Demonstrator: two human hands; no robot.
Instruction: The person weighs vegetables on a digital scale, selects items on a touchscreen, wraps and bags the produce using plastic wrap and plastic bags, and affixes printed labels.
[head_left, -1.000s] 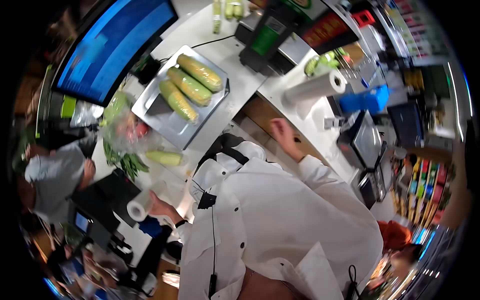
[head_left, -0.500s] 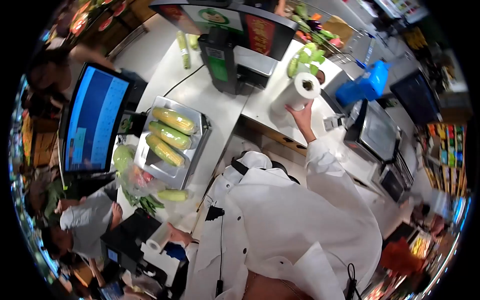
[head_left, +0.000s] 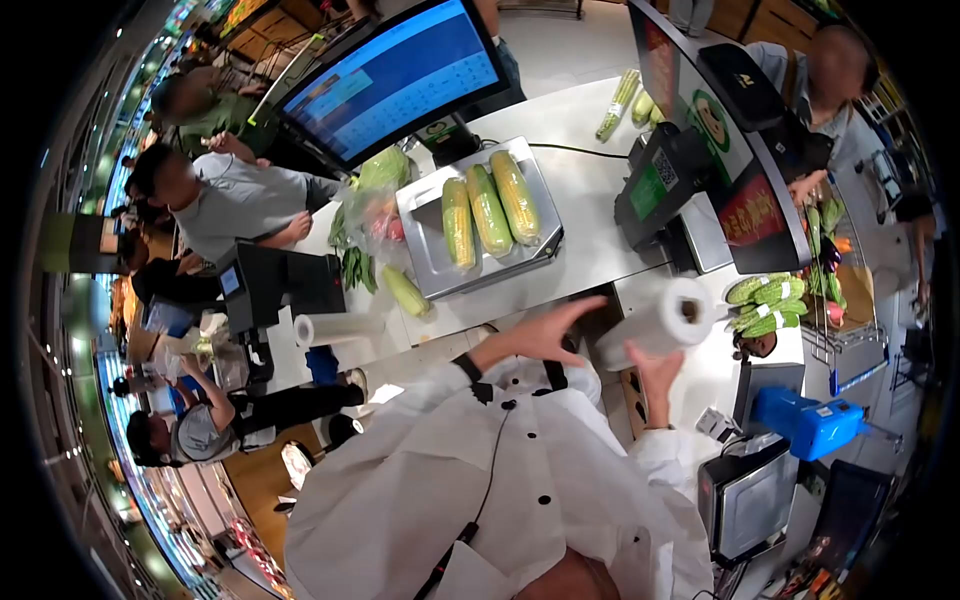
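Note:
A white roll of plastic bags (head_left: pixel 650 325) stands on the counter in front of me. My right hand (head_left: pixel 657 378) is at its near side, thumb and fingers apart, fingertips right at the roll's lower edge. To the left of the roll, my left hand (head_left: pixel 540 335) reaches across with fingers stretched out and thumb spread, holding nothing. Beyond my hands, a steel weighing scale (head_left: pixel 425 270) carries wrapped corn cobs (head_left: pixel 490 212). A second white roll (head_left: pixel 340 329) lies on the counter further left.
A touch monitor (head_left: pixel 395 80) stands behind the scale, and a second display (head_left: pixel 700 130) to its right. Leafy vegetables (head_left: pixel 385 170) and a loose cob (head_left: pixel 405 292) lie left of the scale. Bitter melons (head_left: pixel 770 303) and a blue device (head_left: pixel 810 422) are at right. Several people stand around.
My left hand has left the left-hand roll and come across towards the right-hand one. My right hand's fingers have spread at that roll. The view has turned.

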